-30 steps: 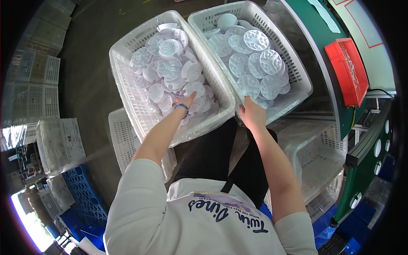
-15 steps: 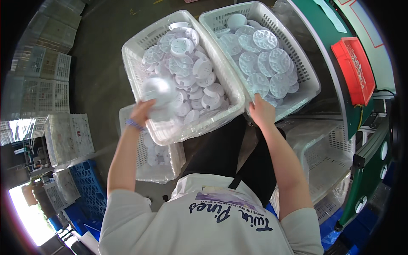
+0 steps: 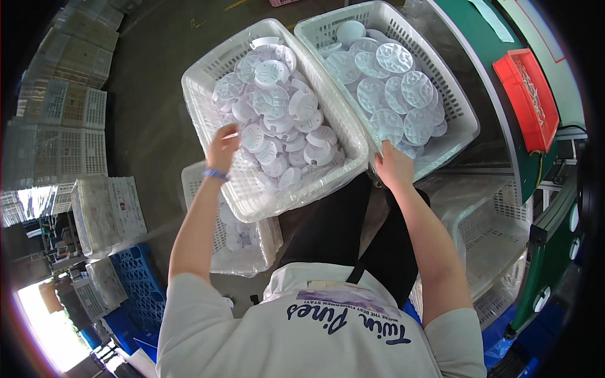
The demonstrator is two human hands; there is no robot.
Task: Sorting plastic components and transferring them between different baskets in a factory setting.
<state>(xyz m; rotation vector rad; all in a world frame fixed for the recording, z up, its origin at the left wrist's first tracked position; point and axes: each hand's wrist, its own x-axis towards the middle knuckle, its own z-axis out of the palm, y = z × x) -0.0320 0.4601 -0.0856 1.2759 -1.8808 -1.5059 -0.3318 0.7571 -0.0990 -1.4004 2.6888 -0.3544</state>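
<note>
My left hand (image 3: 223,150), with a blue band at the wrist, is over the left rim of a white plastic crate (image 3: 194,104). Its thumb and fingers look apart, with only the pale crate between them; slight blur softens the fingertips. Heaped in that crate are white round plastic caps (image 3: 272,74) with slots and notched edges. On the right, a second white crate (image 3: 463,126) contains clear round plastic discs (image 3: 416,89). My right hand (image 3: 396,169) is closed on that crate's near-left rim.
Beneath the left crate stands another lined crate (image 3: 271,242) with white pieces. A green table (image 3: 463,19) carrying a red tray (image 3: 526,94) of thin white pieces borders the right side. Crates (image 3: 110,211) stack up at left, beside a blue pallet (image 3: 135,280).
The shiny round plastic piece that my left hand held over the left crate is gone from the hand. That hand has moved slightly up and right. My right hand stays on the crate rim.
</note>
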